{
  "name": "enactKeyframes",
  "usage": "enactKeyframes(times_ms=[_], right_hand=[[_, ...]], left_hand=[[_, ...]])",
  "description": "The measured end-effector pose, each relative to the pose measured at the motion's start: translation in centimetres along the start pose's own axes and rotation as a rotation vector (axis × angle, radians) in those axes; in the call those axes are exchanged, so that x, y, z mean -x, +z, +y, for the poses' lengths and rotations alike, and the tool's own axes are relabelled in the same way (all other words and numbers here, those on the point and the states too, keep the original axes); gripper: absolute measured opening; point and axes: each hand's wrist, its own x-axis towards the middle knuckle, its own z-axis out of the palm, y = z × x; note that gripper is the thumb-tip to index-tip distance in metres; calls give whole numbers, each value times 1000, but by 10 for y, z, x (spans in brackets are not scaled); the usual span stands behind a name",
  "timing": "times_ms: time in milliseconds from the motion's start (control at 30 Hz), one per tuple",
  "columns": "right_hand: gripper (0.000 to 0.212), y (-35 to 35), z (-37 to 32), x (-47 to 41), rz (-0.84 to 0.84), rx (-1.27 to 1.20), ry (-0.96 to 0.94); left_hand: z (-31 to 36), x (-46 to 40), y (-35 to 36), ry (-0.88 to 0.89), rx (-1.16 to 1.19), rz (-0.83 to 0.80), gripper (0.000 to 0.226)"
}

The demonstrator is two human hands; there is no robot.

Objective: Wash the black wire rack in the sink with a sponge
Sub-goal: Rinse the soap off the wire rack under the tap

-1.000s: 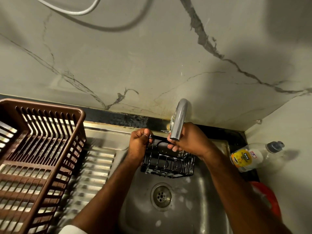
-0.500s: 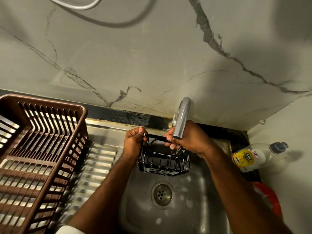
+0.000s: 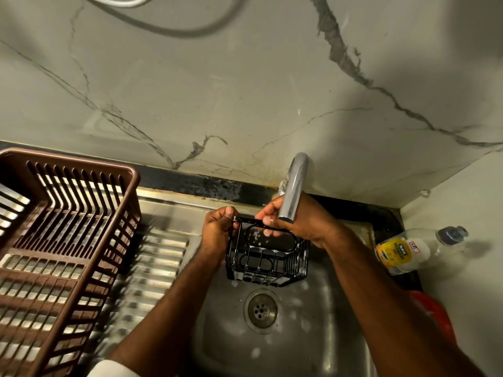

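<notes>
The black wire rack (image 3: 265, 261) hangs over the steel sink (image 3: 313, 336), just under the chrome tap spout (image 3: 292, 191). My left hand (image 3: 219, 232) grips the rack's upper left corner. My right hand (image 3: 302, 221) holds the top rim on the right, fingers curled over it, partly behind the spout. Soap foam clings to the rack's wires. No sponge is visible; I cannot tell whether water runs from the tap.
A brown plastic dish basket (image 3: 54, 254) stands on the ribbed steel drainboard (image 3: 152, 268) at left. A dish-soap bottle (image 3: 413, 248) lies on the counter at right, with a red object (image 3: 432, 314) below it. The drain (image 3: 261, 311) sits under the rack. The marble wall is close behind.
Both hands have tilted the rack more upright and shifted it slightly left under the spout. The grip of both hands stays on its top rim.
</notes>
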Motion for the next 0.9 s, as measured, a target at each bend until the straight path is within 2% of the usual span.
enactKeyframes(times_ms=[100, 233, 400, 500, 633, 733, 800, 900], right_hand=[[15, -6, 2, 0, -12, -15, 25], [21, -16, 5, 4, -10, -2, 63], [28, -22, 5, 9, -14, -45, 95], [24, -21, 3, 9, -46, -85, 99], [23, -20, -4, 6, -92, -126, 93], [22, -20, -4, 4, -111, -134, 99], [23, -21, -3, 4, -113, -138, 109], [26, -23, -1, 5, -90, -144, 131]], left_hand=[[4, -1, -1, 12, -29, 3, 63], [8, -3, -2, 9, -57, 57, 46], [8, -4, 1, 7, -82, 69, 42], [6, -7, 0, 9, -79, 77, 45], [5, -9, -6, 11, -54, 40, 65], [8, -7, -6, 13, -43, 35, 68], [9, -6, -4, 15, -32, 40, 65], [12, -6, 2, 28, -64, 47, 47]])
